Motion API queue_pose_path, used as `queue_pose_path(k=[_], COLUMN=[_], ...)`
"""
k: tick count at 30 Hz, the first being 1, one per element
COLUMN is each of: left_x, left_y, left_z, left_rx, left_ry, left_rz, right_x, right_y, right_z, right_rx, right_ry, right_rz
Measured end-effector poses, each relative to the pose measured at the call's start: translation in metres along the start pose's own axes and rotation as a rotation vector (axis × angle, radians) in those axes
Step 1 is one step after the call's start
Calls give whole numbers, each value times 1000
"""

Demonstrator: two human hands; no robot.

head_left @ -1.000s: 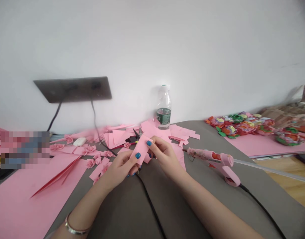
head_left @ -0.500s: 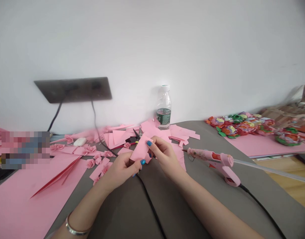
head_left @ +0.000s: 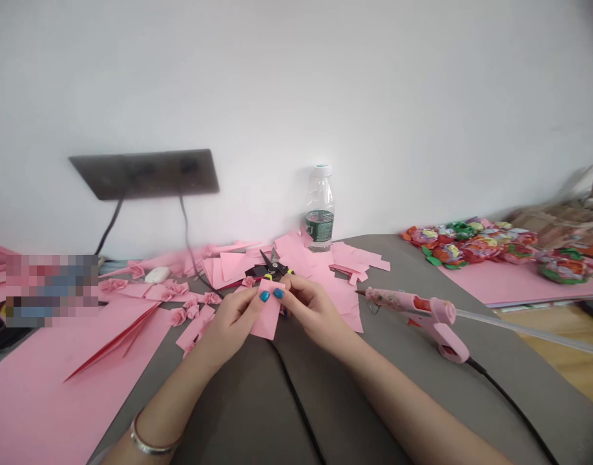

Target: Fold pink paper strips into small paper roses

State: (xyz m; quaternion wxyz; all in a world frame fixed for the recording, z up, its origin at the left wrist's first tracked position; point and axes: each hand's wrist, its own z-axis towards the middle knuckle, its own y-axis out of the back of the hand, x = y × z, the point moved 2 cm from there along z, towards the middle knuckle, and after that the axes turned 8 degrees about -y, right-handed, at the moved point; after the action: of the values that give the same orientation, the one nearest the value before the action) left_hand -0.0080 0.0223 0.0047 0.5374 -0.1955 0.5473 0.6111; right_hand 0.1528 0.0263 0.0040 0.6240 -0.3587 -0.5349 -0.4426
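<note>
Both of my hands pinch a folded piece of pink paper (head_left: pixel 267 320) upright between them. My left hand (head_left: pixel 231 321) grips its left edge, and my right hand (head_left: pixel 313 310) grips its right edge, with blue-painted nails on top. Just beyond the paper, black-handled scissors (head_left: pixel 273 268) lie on a scatter of pink paper offcuts (head_left: pixel 296 255). Small pink paper roses (head_left: pixel 177 316) lie left of my left hand. A pink hot glue gun (head_left: pixel 422 311) rests on the grey mat (head_left: pixel 398 361) to the right of my right hand.
A plastic water bottle (head_left: pixel 320 210) stands against the wall behind the offcuts. A dark wall socket panel (head_left: pixel 144 174) trails black cables. Colourful paper flowers (head_left: pixel 471 242) sit on a pink sheet (head_left: pixel 519 282) at the right. A large pink sheet (head_left: pixel 49 394) lies at the left.
The pink paper has moved down and now stands lower between my hands. My fingers have come together on it, and the scissors show more fully beyond it.
</note>
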Motion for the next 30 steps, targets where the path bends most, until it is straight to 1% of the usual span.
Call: queue_pose_path(k=[5,13,18,23,26,30], left_x=[-4,-2,-2,-2,-2,-2], left_y=[0,0,0,0,0,0], left_z=[0,1,0,1,1,2], left_rx=[-4,-9,-25,-19,-15,20], left_ry=[-38,-104,-75,-86,-87,-89], left_rz=[-1,57,14,59,65,90], right_x=[-2,-7,-9,-14,-12,-9], right_y=[0,-1,1,2,2,4], right_z=[0,1,3,6,6,7], right_rx=[-5,-14,-19,-56,-83,-147], right_ry=[-13,-26,-26,-50,-18,14], right_rz=[-2,30,72,125,121,105])
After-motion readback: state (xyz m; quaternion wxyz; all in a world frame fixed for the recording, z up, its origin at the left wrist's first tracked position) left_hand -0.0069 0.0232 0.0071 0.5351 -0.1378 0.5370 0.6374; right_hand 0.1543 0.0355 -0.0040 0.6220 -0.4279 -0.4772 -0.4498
